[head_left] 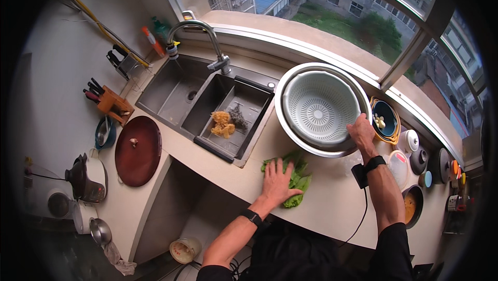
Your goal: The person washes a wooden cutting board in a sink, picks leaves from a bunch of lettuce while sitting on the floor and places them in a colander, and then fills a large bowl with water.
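Note:
My left hand (276, 183) lies with fingers spread on a bunch of green leafy lettuce (298, 180) on the counter. The palm covers part of the leaves. With my right hand (361, 131) I grip the right rim of a metal basin (340, 152). Its fingertips reach over toward a pale plastic colander (319, 107) nested inside, though whether they pinch that too is hard to tell. The colander has nothing in it. Both wrists wear dark bands.
Left of the basin is a double sink (179, 86) with a faucet (207, 29), a yellow sponge (223, 124) and a steel scrubber (238, 117). A blue bowl of garlic (383, 115) and a pan (413, 206) stand right. A brown lid (138, 150) and knife block (114, 106) are left.

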The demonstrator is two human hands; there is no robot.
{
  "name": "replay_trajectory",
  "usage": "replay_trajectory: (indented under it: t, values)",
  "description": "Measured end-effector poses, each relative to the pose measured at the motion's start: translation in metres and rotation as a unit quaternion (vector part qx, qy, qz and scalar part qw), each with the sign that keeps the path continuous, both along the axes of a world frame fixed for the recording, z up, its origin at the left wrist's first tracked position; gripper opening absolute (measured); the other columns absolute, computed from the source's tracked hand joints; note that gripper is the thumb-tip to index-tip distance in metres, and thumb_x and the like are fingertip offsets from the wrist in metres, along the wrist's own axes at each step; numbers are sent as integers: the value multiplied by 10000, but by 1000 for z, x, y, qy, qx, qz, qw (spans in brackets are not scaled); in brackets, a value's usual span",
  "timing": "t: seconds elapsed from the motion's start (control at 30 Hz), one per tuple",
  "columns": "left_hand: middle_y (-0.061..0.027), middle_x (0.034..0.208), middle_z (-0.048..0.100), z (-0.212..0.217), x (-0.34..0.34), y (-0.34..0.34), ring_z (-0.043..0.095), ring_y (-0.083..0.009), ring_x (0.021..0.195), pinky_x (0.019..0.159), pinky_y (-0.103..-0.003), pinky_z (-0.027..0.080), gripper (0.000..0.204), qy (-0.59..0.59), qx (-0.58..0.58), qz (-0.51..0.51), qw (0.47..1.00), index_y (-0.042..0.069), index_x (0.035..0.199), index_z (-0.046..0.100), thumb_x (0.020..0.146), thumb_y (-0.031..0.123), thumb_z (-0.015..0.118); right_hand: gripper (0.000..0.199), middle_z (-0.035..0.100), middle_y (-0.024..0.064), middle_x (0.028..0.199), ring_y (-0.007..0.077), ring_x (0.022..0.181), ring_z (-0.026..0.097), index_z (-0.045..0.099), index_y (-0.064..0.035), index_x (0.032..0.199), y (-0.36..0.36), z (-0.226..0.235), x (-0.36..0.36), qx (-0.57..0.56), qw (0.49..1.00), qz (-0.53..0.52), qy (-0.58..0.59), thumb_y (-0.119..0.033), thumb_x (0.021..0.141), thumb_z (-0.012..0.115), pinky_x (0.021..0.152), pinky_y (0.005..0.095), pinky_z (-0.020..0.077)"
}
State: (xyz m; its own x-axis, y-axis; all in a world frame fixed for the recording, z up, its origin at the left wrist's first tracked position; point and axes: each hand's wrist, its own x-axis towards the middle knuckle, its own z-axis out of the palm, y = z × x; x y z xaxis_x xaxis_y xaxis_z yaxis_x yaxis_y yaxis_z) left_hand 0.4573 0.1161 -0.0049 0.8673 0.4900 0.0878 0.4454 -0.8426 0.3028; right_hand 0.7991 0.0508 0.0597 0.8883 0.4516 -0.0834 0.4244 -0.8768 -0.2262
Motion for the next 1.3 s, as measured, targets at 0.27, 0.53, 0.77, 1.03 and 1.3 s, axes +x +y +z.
replay_trajectory:
  t: [0.27, 0.53, 0.77, 1.03, 1.3]
  values:
    - [-239, 1341, 479, 9, 9, -31, 474, -384, 1189, 1044, -495, 389, 851, 38, -10, 9, 999, 58, 1463, 481, 774, 417, 828, 633, 716, 255, 1158, 424, 1109, 692, 545, 36, 1257, 1, -8, 25, 2, 999, -31, 12, -326, 809, 808, 947, 491, 550]
    - [-181, 1208, 508, -3, 14, -80, 520, -356, 1060, 920, -446, 447, 805, -9, -10, -1, 1000, 55, 1464, 467, 737, 137, 804, 473, 714, 267, 773, 336, 583, 726, 662, 188, 960, -11, 9, 29, 157, 980, 41, 114, -270, 845, 640, 567, 416, 594]
    - [-165, 1180, 518, 0, 28, -98, 537, -343, 1036, 906, -435, 455, 784, -32, -40, -7, 999, 65, 1446, 482, 722, 87, 782, 477, 715, 269, 811, 339, 570, 730, 633, 194, 995, -29, -7, 68, 253, 946, 20, 203, -267, 871, 634, 488, 422, 607]
    - [-190, 1225, 528, 2, 30, -104, 584, -392, 1100, 902, -475, 520, 765, -23, -84, -23, 996, 103, 1435, 490, 725, 85, 773, 423, 657, 128, 681, 207, 456, 624, 624, 119, 992, -34, 40, 30, 440, 845, 120, 279, -297, 942, 569, 408, 304, 488]
    - [-214, 1301, 559, -12, 12, -100, 565, -435, 1184, 935, -522, 512, 694, -34, -118, 6, 992, 93, 1417, 503, 762, 90, 733, 272, 655, 88, 733, 137, 493, 594, 629, 64, 1038, -52, 73, -117, 391, 774, 202, 455, -182, 931, 587, 415, 270, 496]
